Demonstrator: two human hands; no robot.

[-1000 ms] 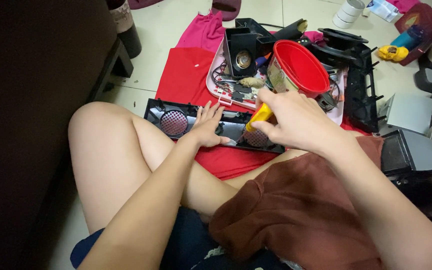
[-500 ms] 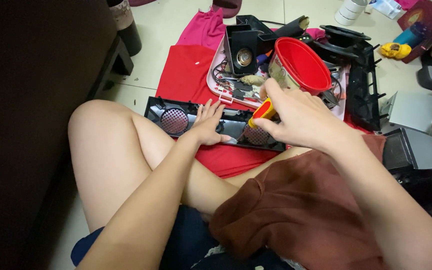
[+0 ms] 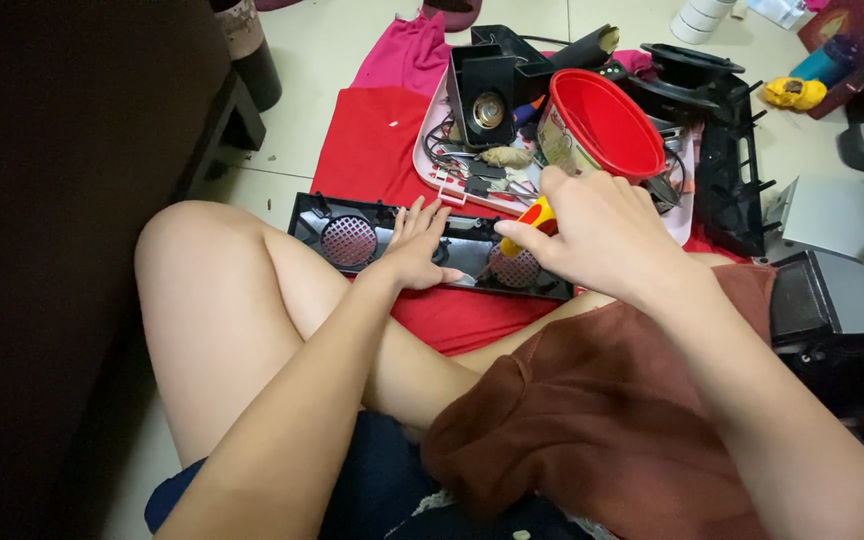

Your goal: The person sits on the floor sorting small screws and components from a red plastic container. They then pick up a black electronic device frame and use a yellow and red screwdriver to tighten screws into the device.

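Observation:
A long black speaker panel [image 3: 372, 232] with two round mesh grilles lies on a red cloth [image 3: 372, 150] on the floor in front of me. My left hand [image 3: 414, 245] rests flat on the middle of the panel, fingers spread. My right hand [image 3: 597, 235] grips a tool with a yellow and red handle [image 3: 535, 219], a screwdriver by its look. Its tip, hidden by the hand, points down by the panel's right grille [image 3: 516, 268].
Behind the panel a pink tray [image 3: 430, 160] holds wires, small parts, a black speaker box [image 3: 484, 95] and a red bowl [image 3: 602, 120]. Black plastic housings [image 3: 727, 170] and grey parts [image 3: 832, 215] lie right. A dark furniture piece [image 3: 42, 200] stands left.
My right hand has shifted a little left and down with the tool, closer to the right grille. My left hand stays on the panel.

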